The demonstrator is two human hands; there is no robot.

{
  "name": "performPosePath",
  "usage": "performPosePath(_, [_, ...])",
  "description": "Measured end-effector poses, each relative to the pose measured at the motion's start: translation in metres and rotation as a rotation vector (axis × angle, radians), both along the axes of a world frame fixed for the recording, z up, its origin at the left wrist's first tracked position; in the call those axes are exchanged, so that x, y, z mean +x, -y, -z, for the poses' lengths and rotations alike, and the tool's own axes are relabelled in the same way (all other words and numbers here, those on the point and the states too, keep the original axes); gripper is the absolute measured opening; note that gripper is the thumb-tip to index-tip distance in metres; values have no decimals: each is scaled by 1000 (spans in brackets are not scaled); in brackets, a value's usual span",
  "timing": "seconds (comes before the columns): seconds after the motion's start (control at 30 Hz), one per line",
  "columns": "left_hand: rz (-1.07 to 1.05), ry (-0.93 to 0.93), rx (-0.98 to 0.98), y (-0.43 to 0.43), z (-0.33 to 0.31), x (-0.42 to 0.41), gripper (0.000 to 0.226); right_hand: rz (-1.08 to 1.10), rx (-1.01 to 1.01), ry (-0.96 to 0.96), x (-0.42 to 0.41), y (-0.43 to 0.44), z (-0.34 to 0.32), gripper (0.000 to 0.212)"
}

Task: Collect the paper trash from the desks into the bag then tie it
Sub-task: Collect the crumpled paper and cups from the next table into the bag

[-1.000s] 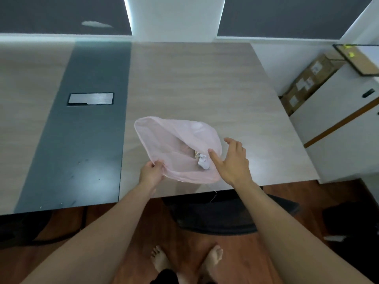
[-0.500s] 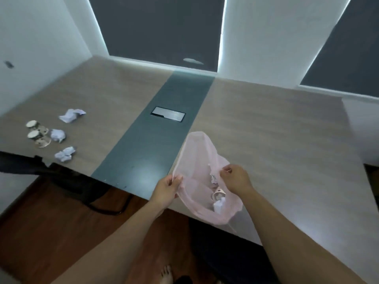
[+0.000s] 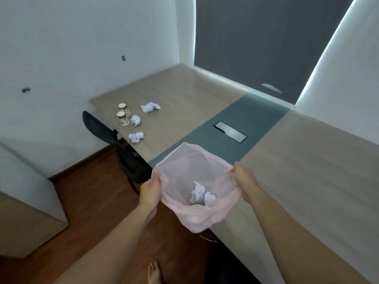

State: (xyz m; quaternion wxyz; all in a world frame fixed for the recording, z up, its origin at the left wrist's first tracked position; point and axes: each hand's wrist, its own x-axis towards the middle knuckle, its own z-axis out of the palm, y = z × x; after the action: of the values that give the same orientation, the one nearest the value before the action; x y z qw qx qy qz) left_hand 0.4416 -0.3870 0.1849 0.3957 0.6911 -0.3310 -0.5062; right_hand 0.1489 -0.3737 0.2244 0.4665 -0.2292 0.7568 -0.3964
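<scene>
1. The pink bag (image 3: 184,160) hangs open at the near edge of the desk (image 3: 307,171), with crumpled paper (image 3: 198,193) at its bottom.
2. The left grip (image 3: 150,187) and right grip (image 3: 244,179) clench its rim on opposite sides.
3. Three paper balls (image 3: 136,120) and two paper cups (image 3: 123,119) sit at the desk's far-left end.

Bag (image 3: 184,160) sheer pink; paper wads (image 3: 150,107) white; cups (image 3: 123,118) seemingly brown-speckled.

Crumpled paper (image 3: 198,193) is half covering a round object (image 3: 197,205) inside the pink bag (image 3: 196,220), and the desk (image 3: 184,111) is hiding most of the black chair (image 3: 98,128).
</scene>
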Motion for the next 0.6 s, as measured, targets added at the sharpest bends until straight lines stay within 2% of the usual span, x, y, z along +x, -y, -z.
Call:
performPosePath(0.17, [-78, 2, 46, 42, 3, 66, 66, -180, -10, 36, 56, 57, -9, 43])
performPosePath(0.27, [-94, 19, 73, 75, 8, 112, 63, -251, -41, 12, 96, 95, -8, 36])
performPosePath(0.4, [-50, 15, 124, 124, 20, 174, 69, -225, -92, 51, 150, 147, -14, 26])
performPosePath(0.47, [-22, 6, 135, 148, 21, 198, 65, -191, -121, 64, 173, 171, -19, 23])
performPosePath(0.6, [28, 39, 156, 195, 18, 232, 72, -91, -159, 90, 203, 210, -28, 26])
